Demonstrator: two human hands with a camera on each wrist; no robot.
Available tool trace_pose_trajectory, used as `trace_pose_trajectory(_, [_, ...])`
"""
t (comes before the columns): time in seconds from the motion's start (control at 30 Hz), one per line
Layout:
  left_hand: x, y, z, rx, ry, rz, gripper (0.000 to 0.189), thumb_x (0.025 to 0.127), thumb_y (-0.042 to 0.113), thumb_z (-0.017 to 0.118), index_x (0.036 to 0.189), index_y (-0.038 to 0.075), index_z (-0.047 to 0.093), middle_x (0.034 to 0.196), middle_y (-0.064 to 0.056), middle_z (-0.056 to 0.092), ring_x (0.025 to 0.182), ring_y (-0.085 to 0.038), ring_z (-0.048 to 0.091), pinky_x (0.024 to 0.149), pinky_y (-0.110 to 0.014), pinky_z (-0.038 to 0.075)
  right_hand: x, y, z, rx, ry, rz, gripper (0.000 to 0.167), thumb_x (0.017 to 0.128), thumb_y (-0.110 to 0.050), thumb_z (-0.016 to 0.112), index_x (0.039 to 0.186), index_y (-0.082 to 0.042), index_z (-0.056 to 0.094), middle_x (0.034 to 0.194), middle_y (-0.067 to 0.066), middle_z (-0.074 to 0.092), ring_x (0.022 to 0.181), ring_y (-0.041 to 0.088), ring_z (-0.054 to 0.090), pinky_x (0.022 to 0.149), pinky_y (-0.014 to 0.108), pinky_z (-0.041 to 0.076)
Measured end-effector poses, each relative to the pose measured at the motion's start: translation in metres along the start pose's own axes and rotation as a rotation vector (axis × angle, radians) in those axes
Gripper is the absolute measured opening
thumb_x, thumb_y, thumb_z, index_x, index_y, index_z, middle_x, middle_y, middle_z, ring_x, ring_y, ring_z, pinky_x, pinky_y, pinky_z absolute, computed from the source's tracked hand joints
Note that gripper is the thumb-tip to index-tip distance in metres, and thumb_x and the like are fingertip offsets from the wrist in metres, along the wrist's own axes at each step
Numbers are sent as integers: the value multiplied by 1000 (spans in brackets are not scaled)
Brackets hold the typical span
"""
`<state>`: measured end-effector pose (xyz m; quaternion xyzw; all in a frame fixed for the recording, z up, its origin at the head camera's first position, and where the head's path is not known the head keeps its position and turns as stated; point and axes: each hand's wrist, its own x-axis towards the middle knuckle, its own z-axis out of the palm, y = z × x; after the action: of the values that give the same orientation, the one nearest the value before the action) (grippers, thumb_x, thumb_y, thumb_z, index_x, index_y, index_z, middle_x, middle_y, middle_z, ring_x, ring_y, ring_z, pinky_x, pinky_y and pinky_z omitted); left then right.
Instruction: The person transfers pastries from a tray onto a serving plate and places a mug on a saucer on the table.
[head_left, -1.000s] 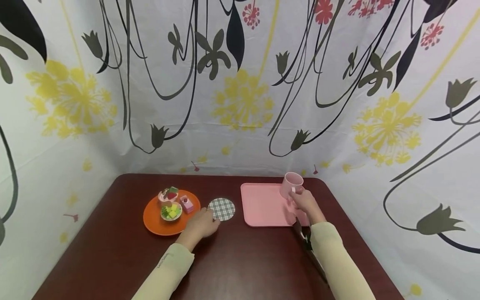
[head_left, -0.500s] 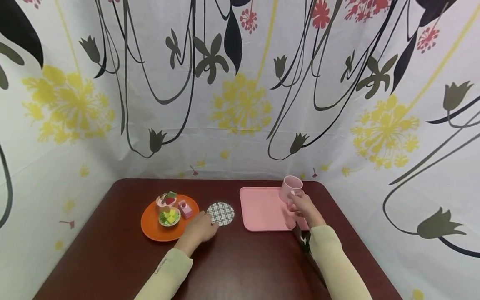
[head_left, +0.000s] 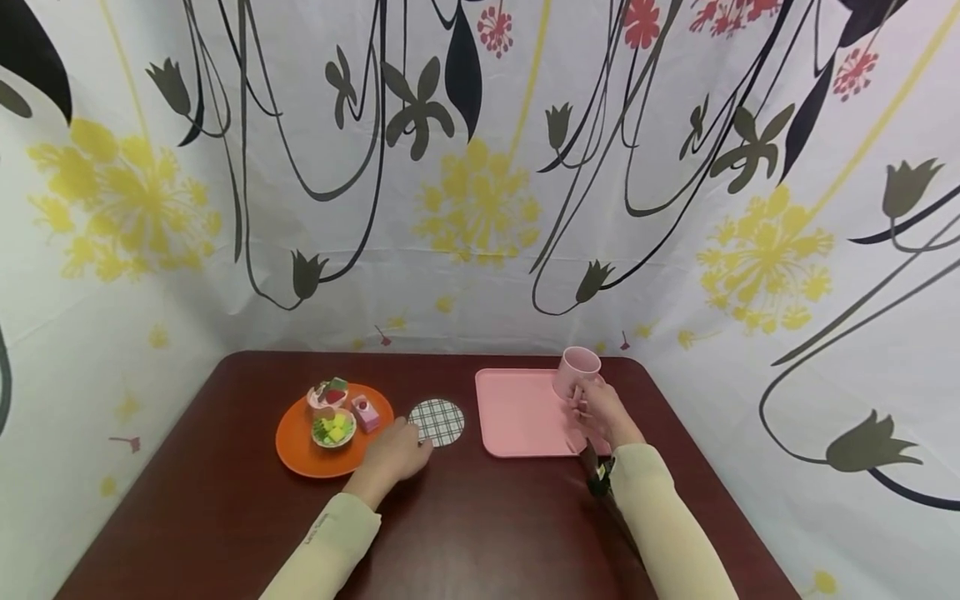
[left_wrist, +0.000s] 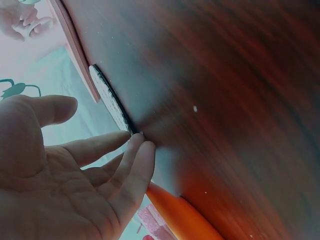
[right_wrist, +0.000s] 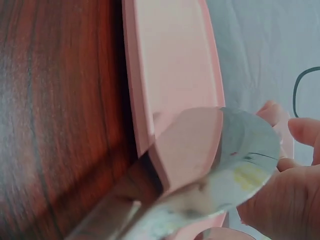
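Note:
In the head view, my right hand (head_left: 606,410) is at the far right of the pink tray (head_left: 517,417), its fingers and thumb on the handle of the pink mug (head_left: 576,368). The mug is upright at the tray's back right corner. My left hand (head_left: 393,452) rests low beside the round checked coaster (head_left: 437,422). Seen from the left wrist, the fingertips (left_wrist: 146,150) are right at the near edge of the coaster (left_wrist: 109,97), fingers nearly straight and thumb apart.
Left of the coaster, an orange plate (head_left: 296,450) bears a bowl of toy salad (head_left: 333,427), a small pink cake (head_left: 365,413) and a dessert cup (head_left: 327,396). A shiny rounded metal blade (right_wrist: 250,150) runs beneath the right wrist. Floral cloth (head_left: 480,317) hangs around the table.
The right fingers cover more of the mug's handle than before. The left hand stays beside the coaster. The head view shifts slightly.

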<state>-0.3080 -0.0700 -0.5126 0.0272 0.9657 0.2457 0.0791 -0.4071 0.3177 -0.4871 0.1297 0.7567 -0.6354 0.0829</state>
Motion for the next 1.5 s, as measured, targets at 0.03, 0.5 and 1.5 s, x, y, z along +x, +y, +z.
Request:
trace_pose_trajectory(0.03, [0, 0, 0, 9, 2, 1, 53, 104, 39, 65, 135, -4, 68, 151, -27, 56, 130, -42, 58, 114, -62, 48, 1, 0, 0, 12, 8, 6, 37, 111, -36, 54, 124, -1, 54, 104, 10, 65, 79, 14, 64, 74, 27, 57])
trace_pose_trajectory(0.5, [-2, 1, -3, 30, 23, 57, 47, 104, 34, 66, 130, -5, 69, 145, -25, 59, 127, -39, 58, 115, -59, 49, 5, 2, 4, 61, 32, 5, 35, 114, -31, 49, 123, 3, 54, 100, 8, 64, 80, 15, 61, 75, 28, 54])
trace_pose_trajectory(1.5, [17, 1, 4, 135, 166, 64, 25, 94, 16, 82, 110, -2, 74, 107, -15, 69, 83, -28, 66, 87, -47, 64, 5, 10, 22, 11, 302, -149, 33, 114, -23, 44, 96, 3, 53, 79, 2, 53, 71, 12, 54, 68, 28, 53])
